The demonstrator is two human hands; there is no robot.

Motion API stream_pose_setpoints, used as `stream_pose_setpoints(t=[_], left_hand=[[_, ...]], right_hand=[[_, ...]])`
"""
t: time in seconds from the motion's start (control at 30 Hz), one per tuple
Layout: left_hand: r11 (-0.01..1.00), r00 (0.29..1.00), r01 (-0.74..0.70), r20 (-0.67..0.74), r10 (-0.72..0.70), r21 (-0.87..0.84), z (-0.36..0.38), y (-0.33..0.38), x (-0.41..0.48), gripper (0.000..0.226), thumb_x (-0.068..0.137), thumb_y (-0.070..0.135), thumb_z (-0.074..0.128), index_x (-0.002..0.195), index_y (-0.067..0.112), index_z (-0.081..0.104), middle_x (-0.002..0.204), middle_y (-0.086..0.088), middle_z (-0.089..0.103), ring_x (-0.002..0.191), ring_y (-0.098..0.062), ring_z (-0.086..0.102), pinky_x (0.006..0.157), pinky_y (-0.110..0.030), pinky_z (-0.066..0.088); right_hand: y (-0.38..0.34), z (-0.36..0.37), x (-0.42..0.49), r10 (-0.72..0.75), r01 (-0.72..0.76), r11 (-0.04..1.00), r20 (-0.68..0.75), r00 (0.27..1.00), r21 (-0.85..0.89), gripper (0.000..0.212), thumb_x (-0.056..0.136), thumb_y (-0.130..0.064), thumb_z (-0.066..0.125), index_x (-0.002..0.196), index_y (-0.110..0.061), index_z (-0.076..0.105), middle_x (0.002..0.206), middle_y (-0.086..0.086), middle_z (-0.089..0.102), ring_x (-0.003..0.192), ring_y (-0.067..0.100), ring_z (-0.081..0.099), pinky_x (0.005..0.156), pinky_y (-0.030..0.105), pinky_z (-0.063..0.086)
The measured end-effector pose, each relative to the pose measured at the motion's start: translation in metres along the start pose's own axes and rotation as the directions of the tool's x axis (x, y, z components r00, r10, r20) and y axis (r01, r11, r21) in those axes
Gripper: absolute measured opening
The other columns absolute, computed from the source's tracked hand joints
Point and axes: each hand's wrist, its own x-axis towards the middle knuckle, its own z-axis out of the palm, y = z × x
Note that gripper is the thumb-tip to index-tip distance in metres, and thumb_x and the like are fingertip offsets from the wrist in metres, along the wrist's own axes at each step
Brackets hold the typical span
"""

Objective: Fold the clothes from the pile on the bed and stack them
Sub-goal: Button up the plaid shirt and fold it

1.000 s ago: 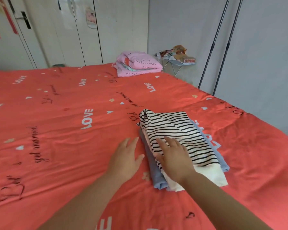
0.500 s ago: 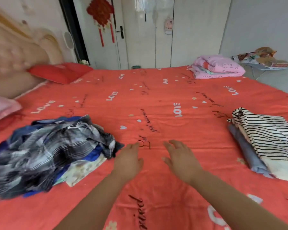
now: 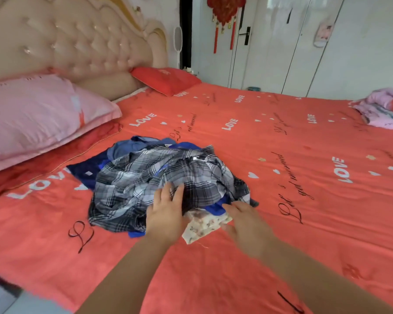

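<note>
Matt woven plaid cloth (image 3: 168, 175) on a matt cotton-like bedsheet (image 3: 281, 200).

1. The pile of clothes (image 3: 168, 177) is heaped mid-bed. The left hand (image 3: 166, 214) lies flat on its near edge, and the right hand (image 3: 245, 220) is just beside its floral cloth (image 3: 202, 226).
2. Right of the pile, bare sheet of the bed (image 3: 315, 211) runs wide and gives broad passage.
3. On the left, the pink pillow (image 3: 39, 116) lies on a lower red pillow (image 3: 55, 155) near the pile, leaving only a narrow strip of sheet.
4. Behind them, the headboard (image 3: 77, 41) closes that side.
5. A folded pink blanket (image 3: 383, 109) and a far red pillow (image 3: 166, 79) lie well apart from the pile.
</note>
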Motion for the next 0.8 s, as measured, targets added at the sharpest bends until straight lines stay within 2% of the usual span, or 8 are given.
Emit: stream_pose_setpoints(t=[0.1,0.27,0.33,0.43,0.5,0.6,0.7,0.8], left_hand=[[0.992,0.993,0.092,0.070,-0.098,0.088,0.006,-0.022,0.024,0.092,0.085,0.046,0.059,0.146,0.034,-0.010,0.156,-0.007,-0.003,0.143,-0.031,0.006,0.111,-0.046,0.022],[0.963,0.996,0.049,-0.064,-0.069,-0.264,0.012,-0.012,0.030,0.049,0.079,0.000,0.049,0.123,0.019,0.055,0.120,-0.006,0.060,0.108,-0.025,0.056,0.090,-0.031,0.043],[0.887,0.981,-0.121,-0.192,0.037,-0.446,0.011,0.014,0.012,0.049,0.069,-0.006,0.049,0.109,0.017,0.066,0.105,-0.006,0.066,0.096,-0.020,0.059,0.081,-0.021,0.038],[0.710,0.938,-0.325,-0.307,0.159,-0.625,0.007,0.057,-0.023,0.037,0.061,0.002,0.050,0.088,0.013,0.072,0.082,-0.009,0.070,0.078,-0.016,0.058,0.071,-0.020,0.039],[0.633,0.934,-0.357,-0.264,0.240,-0.687,0.007,0.080,-0.042,0.041,0.064,0.007,0.045,0.095,0.010,0.072,0.089,-0.011,0.070,0.085,-0.018,0.061,0.077,-0.018,0.041],[0.559,0.900,-0.374,-0.144,0.410,-0.740,-0.001,0.109,-0.059,0.047,0.071,-0.002,0.047,0.112,0.010,0.066,0.109,-0.011,0.066,0.104,-0.020,0.057,0.089,-0.012,0.036],[0.500,0.840,-0.400,-0.089,0.536,-0.768,-0.012,0.123,-0.068,0.055,0.068,-0.005,0.050,0.117,0.016,0.063,0.113,-0.006,0.061,0.103,-0.011,0.054,0.090,-0.007,0.036],[0.491,0.907,-0.326,-0.120,0.404,-0.807,-0.027,0.124,-0.062,0.053,0.065,0.004,0.054,0.115,0.018,0.064,0.106,0.002,0.056,0.094,-0.004,0.053,0.085,-0.007,0.037]], right_hand=[[-0.006,0.009,0.020,0.018,-0.019,0.994,0.016,1.000,0.107,0.056,0.095,-0.039,0.044,0.145,-0.019,0.027,0.144,0.001,0.034,0.132,0.017,0.034,0.110,0.029,0.028],[0.001,0.005,0.040,0.203,-0.215,0.867,0.076,0.976,0.449,0.051,0.095,-0.041,0.043,0.140,-0.019,0.037,0.138,0.002,0.046,0.126,0.017,0.043,0.102,0.028,0.035],[0.002,-0.003,0.045,0.308,-0.358,0.621,0.203,0.929,0.698,0.045,0.092,-0.049,0.044,0.130,-0.027,0.046,0.132,-0.001,0.052,0.118,0.018,0.051,0.097,0.035,0.044],[0.003,-0.015,0.051,0.209,-0.458,0.048,0.439,0.874,0.888,0.052,0.087,-0.058,0.042,0.111,-0.018,0.064,0.114,0.009,0.066,0.098,0.026,0.064,0.079,0.038,0.055],[0.005,-0.024,0.049,0.164,-0.441,-0.106,0.453,0.876,0.891,0.046,0.088,-0.046,0.051,0.100,-0.006,0.070,0.094,0.017,0.072,0.081,0.028,0.069,0.072,0.037,0.058],[0.019,-0.039,0.032,0.254,-0.371,0.077,0.341,0.905,0.925,0.019,0.091,-0.004,0.050,0.104,0.002,0.062,0.070,0.015,0.069,0.057,0.023,0.067,0.059,0.031,0.057],[0.058,-0.066,-0.005,0.318,-0.298,0.280,0.204,0.926,0.913,0.022,0.089,0.008,0.045,0.100,0.002,0.064,0.078,0.019,0.067,0.066,0.028,0.064,0.072,0.040,0.053],[0.109,-0.099,-0.062,0.243,-0.238,0.414,0.146,0.959,0.879,0.031,0.088,0.009,0.046,0.094,-0.010,0.069,0.085,0.012,0.072,0.075,0.026,0.066,0.079,0.038,0.053]])
